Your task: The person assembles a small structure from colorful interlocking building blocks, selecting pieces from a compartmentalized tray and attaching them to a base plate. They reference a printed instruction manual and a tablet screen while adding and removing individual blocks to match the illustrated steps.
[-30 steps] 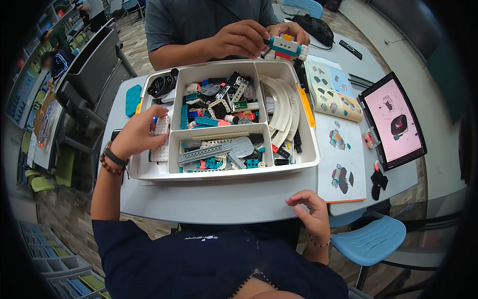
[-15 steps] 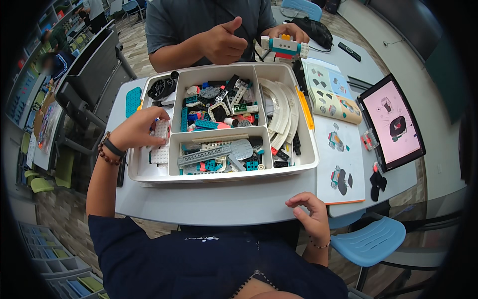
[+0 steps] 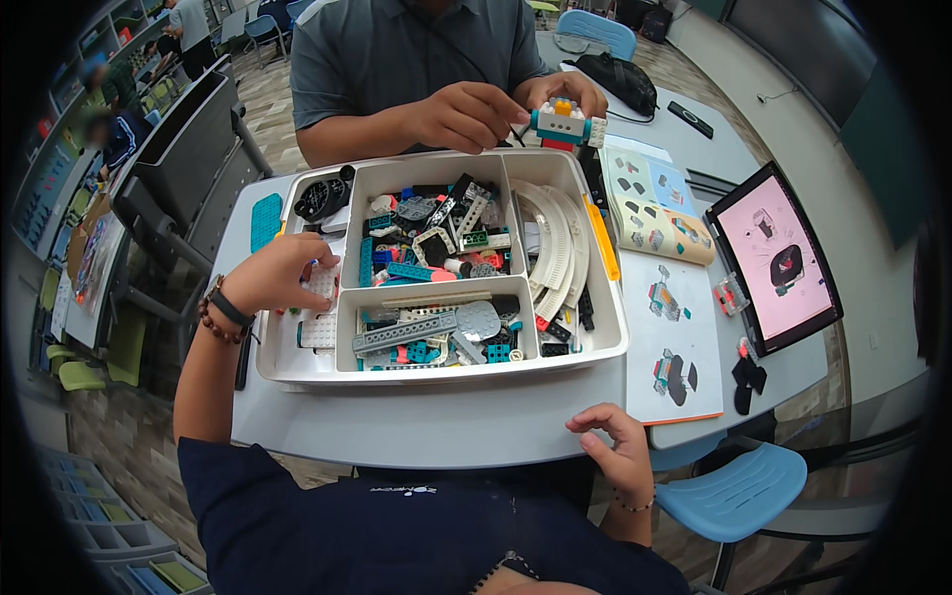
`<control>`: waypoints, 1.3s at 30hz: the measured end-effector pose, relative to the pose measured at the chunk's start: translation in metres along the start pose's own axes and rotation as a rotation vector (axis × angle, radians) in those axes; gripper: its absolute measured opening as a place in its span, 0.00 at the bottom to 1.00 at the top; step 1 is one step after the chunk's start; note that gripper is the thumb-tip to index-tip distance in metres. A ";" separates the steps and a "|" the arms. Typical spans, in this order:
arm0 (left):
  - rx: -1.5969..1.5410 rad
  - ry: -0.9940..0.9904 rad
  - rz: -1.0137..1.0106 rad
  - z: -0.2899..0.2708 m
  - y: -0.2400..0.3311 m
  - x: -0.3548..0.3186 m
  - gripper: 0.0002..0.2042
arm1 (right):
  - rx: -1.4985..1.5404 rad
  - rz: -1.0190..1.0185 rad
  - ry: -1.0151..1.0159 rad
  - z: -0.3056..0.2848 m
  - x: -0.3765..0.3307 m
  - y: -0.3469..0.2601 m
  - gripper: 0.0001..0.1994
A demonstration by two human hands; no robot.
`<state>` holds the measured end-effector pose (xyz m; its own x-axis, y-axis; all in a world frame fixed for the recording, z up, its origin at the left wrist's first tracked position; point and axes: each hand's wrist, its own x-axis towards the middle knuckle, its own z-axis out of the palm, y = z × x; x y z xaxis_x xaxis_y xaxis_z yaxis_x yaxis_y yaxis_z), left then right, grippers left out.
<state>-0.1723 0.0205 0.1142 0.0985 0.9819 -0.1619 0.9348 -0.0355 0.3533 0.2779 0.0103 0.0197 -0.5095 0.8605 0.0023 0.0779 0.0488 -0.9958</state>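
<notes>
My left hand reaches into the left compartment of the white sorting tray. Its fingers are bent and parted from the thumb, over a white studded block; the fingertips are partly hidden. My right hand hovers near the table's front edge, empty, its fingers loosely curved and apart from the thumb. Across the tray, another person holds a small toy-brick model in white, teal and yellow, with the other hand touching its side.
Mixed bricks fill the middle compartments, and curved white track pieces lie on the right. An open instruction booklet and a tablet-like screen are at the right. A teal plate lies left of the tray. A blue chair stands at lower right.
The other person's raised hand has come down to the brick model. My left hand stays at the white block with slight finger movement. The tray sits a little lower in view.
</notes>
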 end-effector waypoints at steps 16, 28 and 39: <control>0.034 0.087 0.036 0.009 -0.007 -0.009 0.24 | -0.002 0.001 -0.008 0.000 0.000 0.003 0.10; 0.155 0.599 0.098 0.025 0.032 -0.062 0.21 | -0.168 -0.244 0.167 -0.035 0.021 -0.042 0.10; 0.026 0.679 0.095 0.066 0.062 -0.110 0.17 | -0.191 -0.150 0.206 -0.078 0.217 -0.081 0.21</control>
<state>-0.1030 -0.1015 0.0929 -0.0476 0.8734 0.4847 0.9415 -0.1229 0.3139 0.2277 0.2327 0.1078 -0.3444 0.9202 0.1862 0.1842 0.2607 -0.9477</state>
